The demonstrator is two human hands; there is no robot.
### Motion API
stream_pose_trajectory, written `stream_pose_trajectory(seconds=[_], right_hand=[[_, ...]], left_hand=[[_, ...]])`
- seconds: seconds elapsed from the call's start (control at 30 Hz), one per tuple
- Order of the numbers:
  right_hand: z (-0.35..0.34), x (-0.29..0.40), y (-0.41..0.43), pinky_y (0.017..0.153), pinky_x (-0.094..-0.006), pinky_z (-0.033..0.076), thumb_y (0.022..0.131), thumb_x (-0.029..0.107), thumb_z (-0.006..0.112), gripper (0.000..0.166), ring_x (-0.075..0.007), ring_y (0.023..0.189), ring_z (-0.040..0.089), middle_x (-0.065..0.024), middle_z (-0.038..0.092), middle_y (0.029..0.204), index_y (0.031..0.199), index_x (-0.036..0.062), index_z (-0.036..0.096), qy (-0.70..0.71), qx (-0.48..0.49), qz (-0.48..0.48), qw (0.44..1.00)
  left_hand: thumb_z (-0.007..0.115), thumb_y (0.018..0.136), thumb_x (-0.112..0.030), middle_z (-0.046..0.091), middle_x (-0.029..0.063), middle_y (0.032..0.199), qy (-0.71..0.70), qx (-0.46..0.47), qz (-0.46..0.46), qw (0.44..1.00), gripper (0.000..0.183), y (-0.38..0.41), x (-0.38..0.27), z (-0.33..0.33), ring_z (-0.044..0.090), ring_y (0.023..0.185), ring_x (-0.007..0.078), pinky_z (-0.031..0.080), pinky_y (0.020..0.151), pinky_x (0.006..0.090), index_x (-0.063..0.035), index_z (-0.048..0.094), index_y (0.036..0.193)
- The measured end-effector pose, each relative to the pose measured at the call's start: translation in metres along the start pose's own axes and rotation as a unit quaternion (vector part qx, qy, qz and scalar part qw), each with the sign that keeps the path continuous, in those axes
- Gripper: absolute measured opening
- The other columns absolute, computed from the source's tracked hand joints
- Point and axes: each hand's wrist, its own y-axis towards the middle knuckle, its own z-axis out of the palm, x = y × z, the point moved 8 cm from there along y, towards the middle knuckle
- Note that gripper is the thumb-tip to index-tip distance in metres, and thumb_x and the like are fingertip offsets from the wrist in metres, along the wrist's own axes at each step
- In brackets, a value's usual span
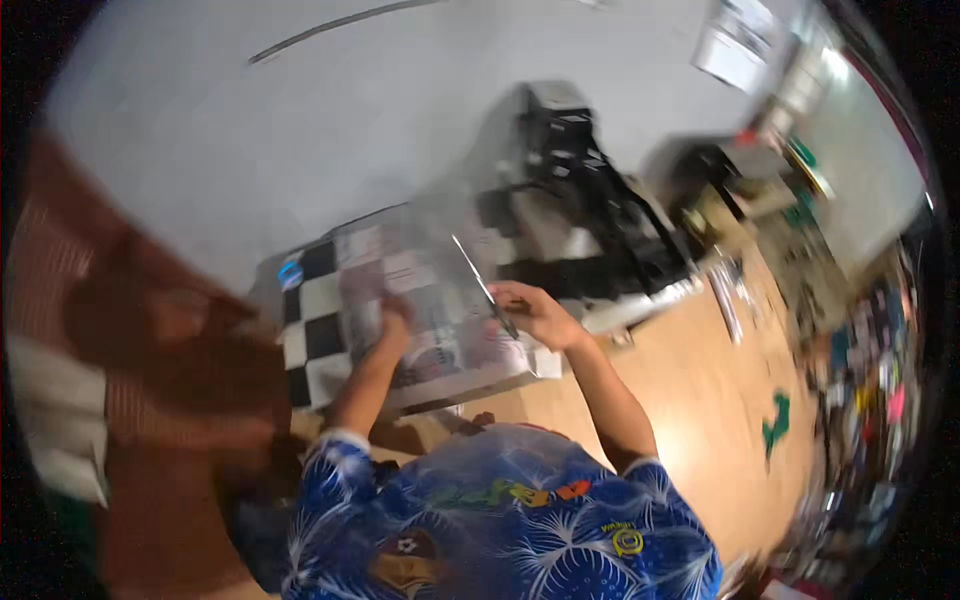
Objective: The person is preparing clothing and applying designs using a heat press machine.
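Note:
My left hand rests on or just above a clear plastic sheet or bag with printed pink and grey patches; blur hides whether its fingers grip the edge. In my right hand is a slim, pointed tool with a shiny blade and dark lower part, maybe a knife or scissors, held tilted over the right part of the plastic. Beneath the plastic lies a black and white checkered surface, which shows at the left.
A black machine, perhaps a sewing machine, stands behind the plastic, against the pale wall. Further right are a blurred cluttered table and a green scrap on the light floor. Brown furniture is at the left.

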Motion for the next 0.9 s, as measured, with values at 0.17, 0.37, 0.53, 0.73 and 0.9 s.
stream_pose_trajectory(seconds=[0.17,0.37,0.53,0.73,0.9], right_hand=[[0.062,0.072,-0.010,0.080,-0.0307,0.044,0.072,-0.009,0.057,0.049,-0.0272,0.094,0.053,-0.0141,0.053,0.098,0.119,0.0060,0.055,-0.313,0.043,-0.154,0.936],[0.080,0.113,-0.053,0.074,-0.0324,0.047,0.070,-0.012,0.060,0.047,-0.0271,0.088,0.056,-0.0125,0.050,0.094,0.113,0.0055,0.061,-0.388,0.079,-0.282,0.874],[0.070,0.111,-0.060,0.076,-0.0363,0.048,0.066,-0.009,0.057,0.049,-0.0294,0.092,0.056,-0.0121,0.052,0.099,0.111,0.0089,0.062,-0.556,0.068,-0.260,0.786],[0.081,0.119,-0.081,0.079,-0.0360,0.048,0.062,-0.005,0.059,0.052,-0.0298,0.094,0.055,-0.0110,0.052,0.104,0.111,0.0107,0.062,-0.514,0.112,-0.323,0.787],[0.090,0.116,-0.076,0.082,-0.0342,0.048,0.067,0.004,0.058,0.049,-0.0284,0.096,0.052,-0.0101,0.050,0.103,0.115,0.0116,0.061,-0.599,0.132,-0.369,0.698]], left_hand=[[0.047,0.088,-0.020,0.052,0.0168,0.120,0.132,-0.110,-0.013,0.985,0.038,-0.024,0.035,-0.140,0.044,0.118,0.0350,0.022,0.104,0.0546,0.0004,0.053,0.120],[0.051,0.087,-0.019,0.058,0.0135,0.114,0.309,-0.070,-0.054,0.947,0.032,-0.055,0.060,-0.178,0.045,0.116,0.0360,0.016,0.104,0.0623,-0.0060,0.060,0.115],[0.045,0.090,-0.021,0.055,0.0130,0.119,0.273,-0.042,-0.058,0.959,0.035,-0.075,0.068,-0.174,0.043,0.119,0.0328,0.018,0.103,0.0595,-0.0048,0.056,0.119],[0.047,0.088,-0.021,0.055,0.0131,0.116,0.238,-0.063,-0.055,0.968,0.034,-0.110,0.062,-0.179,0.044,0.117,0.0332,0.018,0.103,0.0601,-0.0040,0.057,0.116],[0.049,0.087,-0.021,0.056,0.0132,0.114,0.274,-0.053,-0.072,0.958,0.034,-0.107,0.048,-0.155,0.045,0.115,0.0340,0.018,0.103,0.0606,-0.0041,0.057,0.115]])
